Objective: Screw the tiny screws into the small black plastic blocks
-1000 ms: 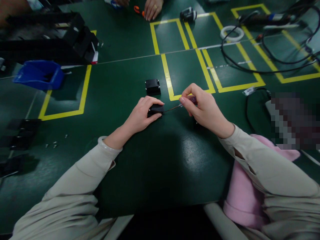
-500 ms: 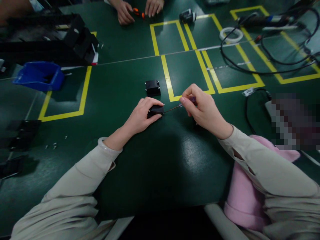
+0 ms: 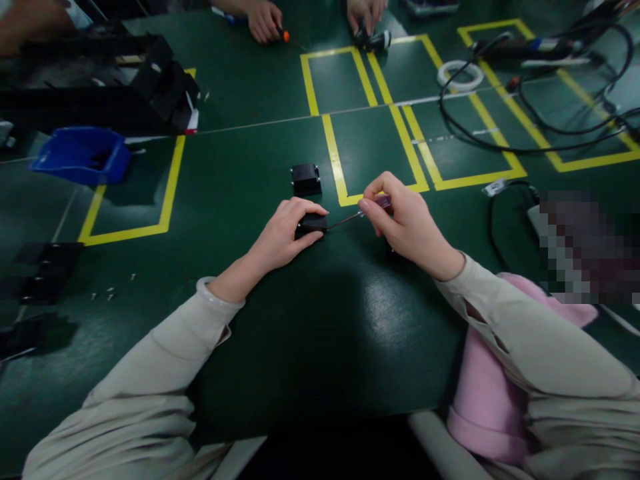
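Observation:
My left hand (image 3: 283,233) is closed over a small black block (image 3: 313,223) and presses it onto the green table (image 3: 320,320). My right hand (image 3: 405,223) pinches a small screwdriver (image 3: 367,210) with a dark reddish handle. Its thin metal shaft runs left, with the tip against the block's right side. A second black block (image 3: 305,179) stands just behind, apart from both hands.
Yellow tape rectangles (image 3: 373,143) mark the table. A blue bin (image 3: 80,155) and black parts (image 3: 165,87) sit at far left, small screws (image 3: 107,293) near left. Black cables (image 3: 525,127) and a white ring (image 3: 459,75) lie at right. Another person's hands (image 3: 265,20) work at the far edge.
My hands and the block stay put. The other person's hands at the far edge have moved apart, one now at the small black-and-white object.

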`<control>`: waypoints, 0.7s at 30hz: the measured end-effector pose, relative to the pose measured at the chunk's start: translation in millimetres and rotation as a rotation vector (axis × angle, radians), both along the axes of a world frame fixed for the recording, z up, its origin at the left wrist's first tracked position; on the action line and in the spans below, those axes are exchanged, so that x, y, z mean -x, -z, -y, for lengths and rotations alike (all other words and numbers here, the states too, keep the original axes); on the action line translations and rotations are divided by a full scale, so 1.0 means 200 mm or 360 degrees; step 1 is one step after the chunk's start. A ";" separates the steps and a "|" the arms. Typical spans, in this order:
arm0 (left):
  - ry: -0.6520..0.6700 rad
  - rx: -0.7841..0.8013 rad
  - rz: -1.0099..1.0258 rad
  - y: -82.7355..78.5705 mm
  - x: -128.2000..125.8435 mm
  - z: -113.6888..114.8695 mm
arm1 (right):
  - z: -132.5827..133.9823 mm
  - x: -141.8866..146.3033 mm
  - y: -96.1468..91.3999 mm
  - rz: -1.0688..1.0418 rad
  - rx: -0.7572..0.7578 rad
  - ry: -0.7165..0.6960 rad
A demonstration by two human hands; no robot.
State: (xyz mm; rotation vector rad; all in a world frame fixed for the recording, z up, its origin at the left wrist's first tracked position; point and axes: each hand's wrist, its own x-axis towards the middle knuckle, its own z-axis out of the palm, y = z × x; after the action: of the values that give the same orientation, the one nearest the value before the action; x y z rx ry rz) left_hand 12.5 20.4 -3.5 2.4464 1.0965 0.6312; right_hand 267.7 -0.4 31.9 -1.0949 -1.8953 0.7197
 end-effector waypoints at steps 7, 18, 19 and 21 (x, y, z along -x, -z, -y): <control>0.0006 0.0013 -0.0014 -0.01 0.00 0.00 | -0.01 0.00 0.02 -0.0079 0.0048 -0.0007; 0.0014 -0.0010 -0.0015 -0.01 0.00 -0.01 | -0.01 0.00 0.02 -0.0091 0.0061 0.0027; 0.0014 -0.0008 -0.0017 -0.01 0.00 -0.01 | -0.01 0.00 0.01 -0.0095 0.0061 0.0026; 0.0018 -0.0004 -0.0016 -0.01 -0.01 0.00 | -0.01 0.00 0.01 -0.0106 0.0057 0.0027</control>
State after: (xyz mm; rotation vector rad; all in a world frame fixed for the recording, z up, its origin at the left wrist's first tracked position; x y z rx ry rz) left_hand 13.6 21.4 -1.3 2.4588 1.0855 0.6175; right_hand 268.3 2.5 29.3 -1.0949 -1.8210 0.7737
